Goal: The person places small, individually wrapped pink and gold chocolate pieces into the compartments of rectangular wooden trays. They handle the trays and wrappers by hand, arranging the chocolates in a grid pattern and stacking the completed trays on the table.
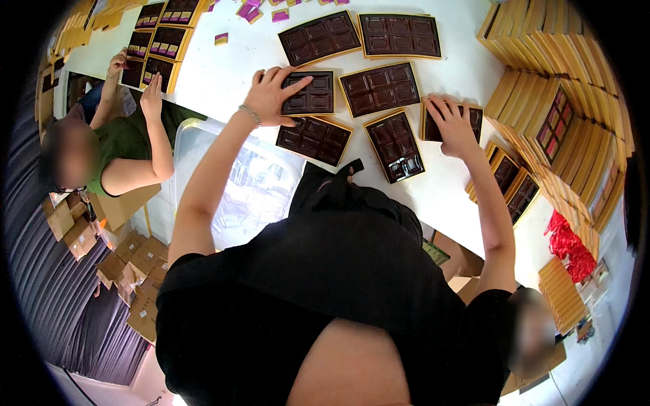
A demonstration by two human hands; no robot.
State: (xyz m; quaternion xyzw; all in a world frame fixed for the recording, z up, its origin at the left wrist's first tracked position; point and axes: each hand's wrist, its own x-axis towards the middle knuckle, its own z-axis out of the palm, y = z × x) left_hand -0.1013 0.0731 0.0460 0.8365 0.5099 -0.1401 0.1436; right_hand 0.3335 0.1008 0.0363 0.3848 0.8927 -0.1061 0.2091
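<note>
My left hand (271, 95) lies with its fingers spread over the left end of a shallow yellow-edged box with a dark brown compartment tray (317, 95). Another such box (313, 141) sits just below it, near my thumb. My right hand (452, 127) rests with its fingers extended on the left part of a similar box (472, 123). Between my hands are two more, a tilted box (379, 89) and a box standing lengthwise toward me (395, 147). Farther back lie a left box (319, 37) and a right box (399, 36). The tray compartments look unfilled.
Stacks of yellow-edged boxes (542, 40) line the right side, with red ribbon-like material (569, 247) nearer. Small purple-and-gold pieces (250, 12) lie at the back. A clear plastic bin (254, 179) is at my left. Another person (132, 152) works over filled boxes (164, 42) at far left.
</note>
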